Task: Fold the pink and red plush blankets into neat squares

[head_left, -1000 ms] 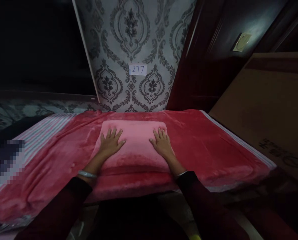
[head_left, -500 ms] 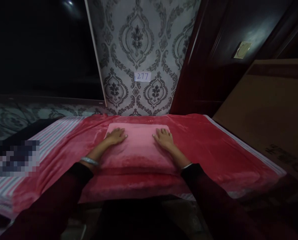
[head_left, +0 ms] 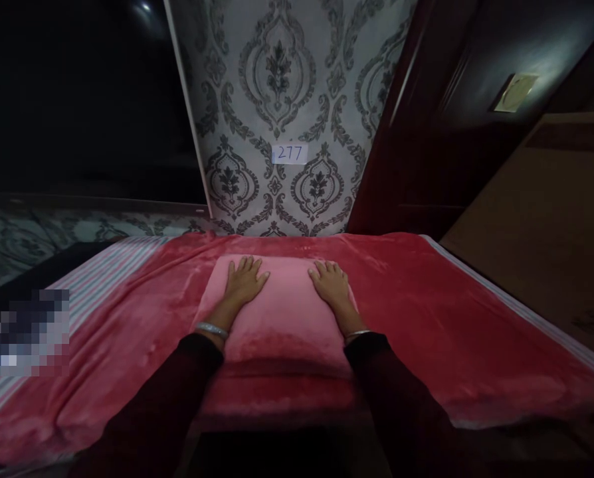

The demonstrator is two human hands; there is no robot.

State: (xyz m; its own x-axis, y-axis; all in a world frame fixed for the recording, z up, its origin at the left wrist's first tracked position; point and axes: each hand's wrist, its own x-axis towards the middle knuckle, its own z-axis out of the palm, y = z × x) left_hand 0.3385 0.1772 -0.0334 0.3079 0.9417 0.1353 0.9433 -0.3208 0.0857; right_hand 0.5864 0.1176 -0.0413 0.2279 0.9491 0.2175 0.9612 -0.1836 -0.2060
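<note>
A folded pink plush cloth (head_left: 282,312) lies on a red plush blanket (head_left: 426,312) spread over the surface in front of me. My left hand (head_left: 244,282) rests flat on the cloth's far left part, fingers stretched out and open. My right hand (head_left: 331,282) lies flat on its far right part, fingers also stretched out. Neither hand holds anything. Both wrists carry a bangle, and dark red sleeves cover my arms.
A striped sheet (head_left: 98,272) shows under the blanket at the left. Patterned wallpaper with a small label reading 277 (head_left: 290,153) stands behind. A dark wooden door (head_left: 451,146) and a brown cardboard panel (head_left: 541,232) are at the right.
Both hands have stayed on the pink cloth, sliding slightly over it; the left hand's fingers are flat again after curling. The view has shifted a little to the left.
</note>
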